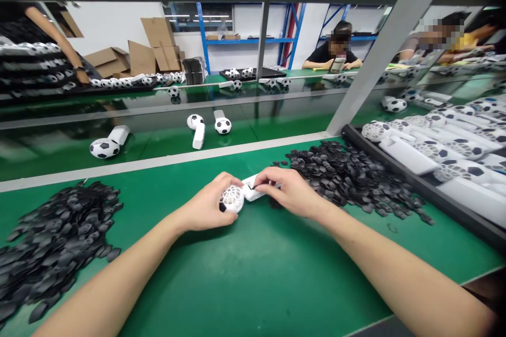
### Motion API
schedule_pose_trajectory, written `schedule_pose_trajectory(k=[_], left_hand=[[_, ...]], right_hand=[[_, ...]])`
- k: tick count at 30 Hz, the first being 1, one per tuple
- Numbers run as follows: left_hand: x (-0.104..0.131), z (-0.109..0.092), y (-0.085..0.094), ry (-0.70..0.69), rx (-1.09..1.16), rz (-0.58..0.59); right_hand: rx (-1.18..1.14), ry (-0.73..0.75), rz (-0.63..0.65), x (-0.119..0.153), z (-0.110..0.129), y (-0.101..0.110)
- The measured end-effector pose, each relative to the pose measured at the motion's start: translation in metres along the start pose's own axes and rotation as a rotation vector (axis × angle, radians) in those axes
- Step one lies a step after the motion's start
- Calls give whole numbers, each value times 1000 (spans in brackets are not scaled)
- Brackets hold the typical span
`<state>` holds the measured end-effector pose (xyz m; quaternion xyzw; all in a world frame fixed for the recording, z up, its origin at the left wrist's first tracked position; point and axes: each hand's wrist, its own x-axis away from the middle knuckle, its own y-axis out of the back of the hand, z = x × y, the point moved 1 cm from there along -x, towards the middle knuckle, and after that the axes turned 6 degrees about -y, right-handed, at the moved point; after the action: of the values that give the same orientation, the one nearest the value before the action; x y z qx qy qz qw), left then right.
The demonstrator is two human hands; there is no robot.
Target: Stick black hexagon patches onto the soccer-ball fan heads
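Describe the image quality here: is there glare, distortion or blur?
Head view: wide-angle bending curves the table edges; the glossy conveyor belt mirrors ceiling lights; both hands, left hand and right hand, look sharp; faces far behind are pixelated.

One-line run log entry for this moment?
left hand: holds white fan | right hand: pinches its handle | black pieces: piled beside

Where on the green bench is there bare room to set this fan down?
Bare mat lies below both hands, between the forearms and toward the near edge. The left hand and right hand hold the white fan. Crowded: left black pile, right black pile, and tray of fans at far right.
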<state>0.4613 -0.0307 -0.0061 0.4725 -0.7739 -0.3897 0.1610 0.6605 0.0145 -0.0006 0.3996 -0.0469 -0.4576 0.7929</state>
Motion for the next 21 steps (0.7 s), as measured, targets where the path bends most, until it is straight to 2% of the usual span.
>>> schedule_pose_trajectory(k=[5,11,21], left_hand=[[-1,1,0,17,22,13],[-2,0,-1,9,22,7],[-2,-5,-3,-2,26,-19]], right_hand=[[-46,165,79,4,4,-14],[-46,318,84,3,4,-24],[-40,275,71,0,5,-28]])
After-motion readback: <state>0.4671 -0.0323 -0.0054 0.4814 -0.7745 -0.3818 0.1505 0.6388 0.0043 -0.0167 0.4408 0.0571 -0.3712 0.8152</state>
